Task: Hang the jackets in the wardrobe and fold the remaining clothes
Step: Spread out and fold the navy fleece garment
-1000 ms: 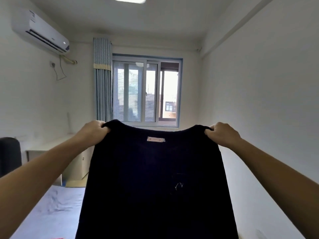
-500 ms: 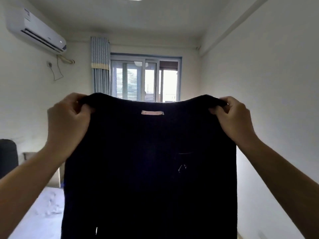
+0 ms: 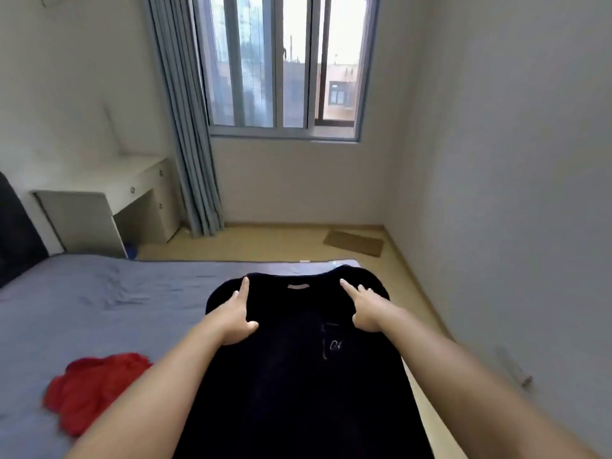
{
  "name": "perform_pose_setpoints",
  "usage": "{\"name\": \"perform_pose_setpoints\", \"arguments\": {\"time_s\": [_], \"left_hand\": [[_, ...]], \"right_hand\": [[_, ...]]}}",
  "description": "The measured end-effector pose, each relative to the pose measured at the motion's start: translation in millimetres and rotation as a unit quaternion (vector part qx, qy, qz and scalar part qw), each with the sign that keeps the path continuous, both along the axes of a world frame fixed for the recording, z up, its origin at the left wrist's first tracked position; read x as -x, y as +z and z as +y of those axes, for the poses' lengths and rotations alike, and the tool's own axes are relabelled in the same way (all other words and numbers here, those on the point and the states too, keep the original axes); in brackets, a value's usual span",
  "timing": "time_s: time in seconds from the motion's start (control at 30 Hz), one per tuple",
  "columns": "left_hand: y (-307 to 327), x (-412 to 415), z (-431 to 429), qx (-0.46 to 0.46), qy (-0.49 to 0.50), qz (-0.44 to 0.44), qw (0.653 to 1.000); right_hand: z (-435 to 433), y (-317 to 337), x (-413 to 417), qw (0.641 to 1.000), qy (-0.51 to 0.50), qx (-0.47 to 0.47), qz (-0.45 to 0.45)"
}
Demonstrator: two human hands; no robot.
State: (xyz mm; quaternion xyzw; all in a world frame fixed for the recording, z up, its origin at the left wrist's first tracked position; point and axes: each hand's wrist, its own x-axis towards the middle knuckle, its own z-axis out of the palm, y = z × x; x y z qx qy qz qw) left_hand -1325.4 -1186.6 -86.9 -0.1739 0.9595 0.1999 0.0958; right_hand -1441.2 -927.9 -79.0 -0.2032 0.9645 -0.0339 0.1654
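Observation:
A dark navy knit top (image 3: 298, 376) with a small pale neck label lies spread on the bed (image 3: 109, 299), collar toward the far edge. My left hand (image 3: 236, 318) rests flat on its left shoulder, index finger stretched to the collar. My right hand (image 3: 366, 313) presses the right shoulder the same way. Neither hand grips the cloth. A crumpled red garment (image 3: 89, 389) lies on the sheet to the left, beside my left forearm.
The bed has a grey-blue sheet and a dark headboard (image 3: 16, 233) at the left. A white desk (image 3: 109, 207) stands by the blue curtain (image 3: 188, 127) under the window. A brown mat (image 3: 353, 243) lies on the wooden floor. A white wall runs close on the right.
The dark top was held up in the air by its shoulders; now it lies on the bed. My hands have let go and rest flat on it. My view has tilted down.

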Motion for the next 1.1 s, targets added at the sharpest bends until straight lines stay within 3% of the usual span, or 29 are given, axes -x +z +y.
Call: {"name": "perform_pose_setpoints", "arguments": {"time_s": [0.17,0.37,0.47,0.63,0.7,0.9,1.0,1.1], "left_hand": [[-201,-71,17,0.002,-0.026,-0.142,0.989],[-387,-185,53,-0.008,-0.087,-0.333,0.939],[-461,-215,70,0.032,-0.11,-0.333,0.936],[-570,-234,67,0.137,-0.149,-0.196,0.959],[-595,-228,60,0.191,-0.16,-0.179,0.952],[-636,-197,49,0.317,-0.216,-0.07,0.921],[-627,-191,33,0.324,-0.284,-0.018,0.902],[-594,-212,8,0.305,-0.346,-0.075,0.884]], "right_hand": [[22,-199,-73,0.987,0.041,-0.075,-0.135],[58,-379,-172,0.949,0.042,-0.137,-0.282],[68,-460,-202,0.939,0.055,-0.164,-0.298],[84,-567,-229,0.95,0.075,-0.213,-0.215],[89,-599,-226,0.973,0.09,-0.19,-0.099],[90,-652,-201,0.977,0.152,-0.133,0.067],[102,-644,-183,0.977,0.164,-0.111,0.076],[131,-612,-180,0.969,0.196,-0.145,0.027]]}}
